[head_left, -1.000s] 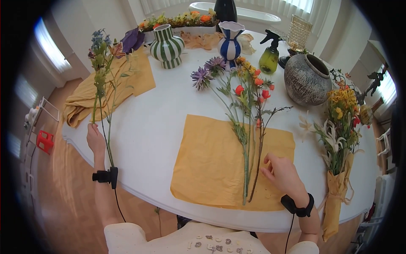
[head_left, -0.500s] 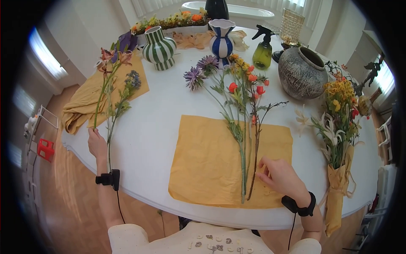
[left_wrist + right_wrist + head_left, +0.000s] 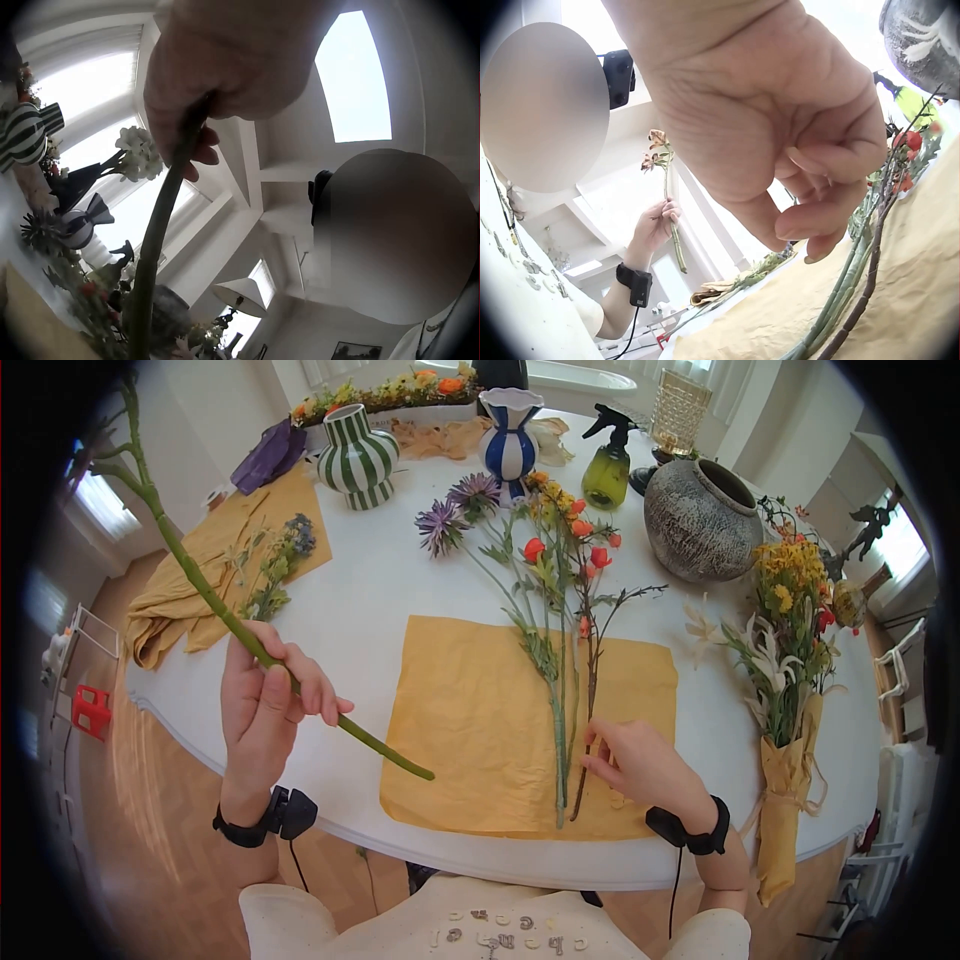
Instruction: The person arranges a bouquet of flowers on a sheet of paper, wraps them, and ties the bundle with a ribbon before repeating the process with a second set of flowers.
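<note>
My left hand (image 3: 265, 705) is raised over the table's left side and grips a thick green flower stem (image 3: 205, 585). Its reddish-brown blooms (image 3: 657, 150) show in the right wrist view; the cut end hangs over the wrapping paper. My right hand (image 3: 645, 765) hovers low over the paper with fingers loosely bent, fingertips right beside a dark brown branch (image 3: 590, 705) with red blossoms. Alongside that branch lie green stems (image 3: 558, 730) with purple flowers (image 3: 440, 527) and yellow ones, all on the yellow wrapping paper (image 3: 455, 730).
A blue-flowered stem (image 3: 268, 598) lies at the left near folded yellow paper (image 3: 175, 605). Behind stand a green-striped vase (image 3: 358, 460), a blue-striped vase (image 3: 508, 450), a spray bottle (image 3: 606, 475) and a grey pot (image 3: 700, 525). A wrapped bouquet (image 3: 785, 770) lies at the right edge.
My left hand has lifted the reddish-brown flower stem off the table's left side and brought it nearer and rightward. The blue-flowered stem stays lying there. My right hand has hardly moved.
</note>
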Available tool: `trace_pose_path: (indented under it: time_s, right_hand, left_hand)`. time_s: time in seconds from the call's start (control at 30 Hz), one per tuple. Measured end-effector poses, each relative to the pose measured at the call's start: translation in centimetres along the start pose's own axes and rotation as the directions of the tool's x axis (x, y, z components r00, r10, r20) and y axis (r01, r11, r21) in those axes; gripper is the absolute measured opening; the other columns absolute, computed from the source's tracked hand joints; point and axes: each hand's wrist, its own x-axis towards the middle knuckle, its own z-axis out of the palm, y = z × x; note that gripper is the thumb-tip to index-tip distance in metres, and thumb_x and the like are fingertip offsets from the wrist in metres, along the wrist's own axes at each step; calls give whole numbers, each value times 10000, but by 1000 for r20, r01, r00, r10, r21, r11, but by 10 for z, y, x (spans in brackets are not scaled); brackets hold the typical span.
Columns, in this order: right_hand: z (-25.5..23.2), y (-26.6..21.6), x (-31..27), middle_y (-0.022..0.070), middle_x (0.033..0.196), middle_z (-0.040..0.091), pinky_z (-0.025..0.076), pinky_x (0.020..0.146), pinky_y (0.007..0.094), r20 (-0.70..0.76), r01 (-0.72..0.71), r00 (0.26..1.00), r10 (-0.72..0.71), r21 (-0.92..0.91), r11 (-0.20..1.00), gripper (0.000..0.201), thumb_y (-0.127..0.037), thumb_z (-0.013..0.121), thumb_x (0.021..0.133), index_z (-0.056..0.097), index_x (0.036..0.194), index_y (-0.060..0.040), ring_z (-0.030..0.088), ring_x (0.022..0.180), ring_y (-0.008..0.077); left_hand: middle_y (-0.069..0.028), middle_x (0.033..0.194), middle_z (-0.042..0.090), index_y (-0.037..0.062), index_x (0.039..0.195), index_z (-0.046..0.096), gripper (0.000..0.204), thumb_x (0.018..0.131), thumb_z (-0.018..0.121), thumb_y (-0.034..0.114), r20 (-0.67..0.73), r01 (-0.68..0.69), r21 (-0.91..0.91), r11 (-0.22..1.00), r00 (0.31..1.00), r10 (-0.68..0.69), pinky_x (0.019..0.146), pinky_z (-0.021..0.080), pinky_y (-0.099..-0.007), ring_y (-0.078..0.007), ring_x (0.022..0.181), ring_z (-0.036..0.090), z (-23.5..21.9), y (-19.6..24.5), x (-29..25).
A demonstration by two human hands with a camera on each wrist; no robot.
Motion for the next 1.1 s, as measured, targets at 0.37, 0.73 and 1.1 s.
trace_pose_path:
  time_s: [0.37, 0.73, 1.1]
  right_hand:
    - [8, 17, 4, 162, 684, 569, 441, 593, 407, 12, -42, 999, 42, -45, 998, 195, -162, 598, 789, 485, 782, -3, 558, 658, 347]
    - [30, 17, 13, 183, 728, 569, 446, 614, 423, -19, 15, 1000, -14, 53, 998, 216, -156, 578, 805, 447, 872, 2, 573, 705, 354]
    - [45, 21, 27, 179, 647, 549, 432, 546, 426, 13, 59, 998, -59, 27, 998, 304, -197, 617, 801, 390, 877, -9, 556, 623, 378]
  left_hand:
    - [-75, 768, 534, 75, 1003, 296, 65, 944, 309, 99, 265, 441, 9, 898, 865, -427, 660, 532, -297, -167, 744, 603, 105, -107, 36]
    - [-95, 734, 570, 16, 942, 350, 110, 910, 433, 81, 133, 600, 155, 785, 774, -618, 511, 515, -293, -152, 721, 622, 129, -160, 34]
    - [-169, 637, 599, 14, 694, 607, 507, 870, 444, 461, 181, 58, 906, 419, 842, -508, 548, 468, -401, -315, 596, 596, 129, -155, 45]
